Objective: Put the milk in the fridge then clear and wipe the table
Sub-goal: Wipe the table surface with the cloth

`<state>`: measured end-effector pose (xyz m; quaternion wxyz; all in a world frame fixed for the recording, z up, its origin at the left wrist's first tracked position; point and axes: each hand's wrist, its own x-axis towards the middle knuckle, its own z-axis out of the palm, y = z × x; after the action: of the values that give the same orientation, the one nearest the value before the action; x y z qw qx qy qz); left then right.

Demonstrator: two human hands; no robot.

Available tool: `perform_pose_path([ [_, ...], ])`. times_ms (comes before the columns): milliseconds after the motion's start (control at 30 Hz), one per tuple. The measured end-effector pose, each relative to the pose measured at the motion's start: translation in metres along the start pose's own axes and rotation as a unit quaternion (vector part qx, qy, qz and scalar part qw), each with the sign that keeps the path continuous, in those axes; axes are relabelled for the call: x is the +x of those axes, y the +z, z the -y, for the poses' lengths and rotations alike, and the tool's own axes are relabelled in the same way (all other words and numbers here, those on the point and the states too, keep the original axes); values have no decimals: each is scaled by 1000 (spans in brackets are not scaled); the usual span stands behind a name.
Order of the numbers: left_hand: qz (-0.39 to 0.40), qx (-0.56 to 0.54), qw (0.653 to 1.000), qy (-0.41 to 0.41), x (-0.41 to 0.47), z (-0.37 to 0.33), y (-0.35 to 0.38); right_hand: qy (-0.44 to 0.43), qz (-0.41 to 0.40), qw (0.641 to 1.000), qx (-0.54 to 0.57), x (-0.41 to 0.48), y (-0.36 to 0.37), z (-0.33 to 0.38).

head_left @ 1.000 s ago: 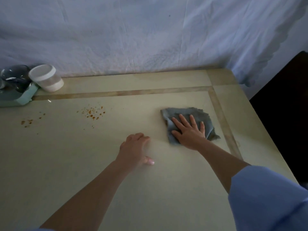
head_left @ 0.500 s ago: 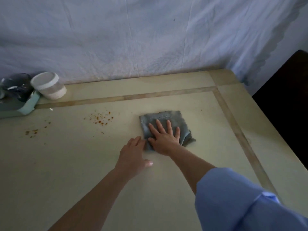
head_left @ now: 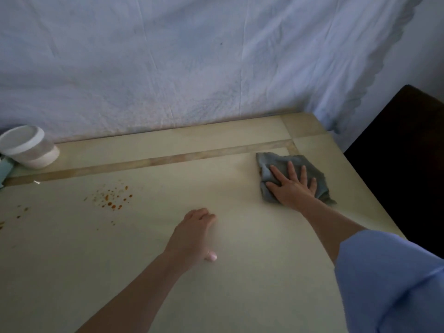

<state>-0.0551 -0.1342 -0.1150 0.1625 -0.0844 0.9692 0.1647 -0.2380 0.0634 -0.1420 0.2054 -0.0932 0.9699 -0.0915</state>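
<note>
Head view: I count one grey cloth [head_left: 292,175] near the surface's [head_left: 144,272] far right corner, right hand [head_left: 292,188] flat on it, fingers spread. Left hand [head_left: 192,234] rests empty, fingers curled. One white container [head_left: 27,146] at far left edge; two patches of orange spots [head_left: 110,197].

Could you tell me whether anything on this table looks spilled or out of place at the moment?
Yes. Orange-brown specks are spattered across the table on its left side, with a few more near the left edge. The right hand presses the grey cloth flat near the far right corner, well away from them.
</note>
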Motion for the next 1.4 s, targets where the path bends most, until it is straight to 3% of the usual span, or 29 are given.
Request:
perform_pose_path([
  [100, -5, -15, 1000, -3, 1, 3, 4, -13, -4, 1000, -4, 12, -1, 24],
  [233, -15, -22, 1000, -7, 9, -4, -4, -113, 9, 993, -26, 7, 12, 73],
  [333, -29, -60, 998, -15, 36, -20, -17, -151, 16, 987, -45, 14, 12, 69],
  [567, 34, -40, 998, -30, 84, -24, -31, -27, -17, 999, -15, 64, -25, -10],
  [700, 16, -27, 999, -12, 83, -22, -30, -5, -10, 1000, -13, 77, -28, 7],
  [867, -19, -29, 999, -3, 83, -19, -26, -142, 1, 989, -46, 54, 2, 91],
  [1000, -4, -54, 998, -13, 81, -19, -23, -195, 5, 979, -58, 42, 7, 87],
  [1100, 17, -28, 999, -21, 80, -19, -23, -133, -14, 990, -48, 39, -5, 33],
  [1233, -33, -8, 998, -48, 58, -20, -17, -5, -31, 999, -23, 26, -14, -28],
  [1400, -77, -19, 995, -52, 20, 9, -11, 16, -16, 1000, -22, -7, 1, 1],
])
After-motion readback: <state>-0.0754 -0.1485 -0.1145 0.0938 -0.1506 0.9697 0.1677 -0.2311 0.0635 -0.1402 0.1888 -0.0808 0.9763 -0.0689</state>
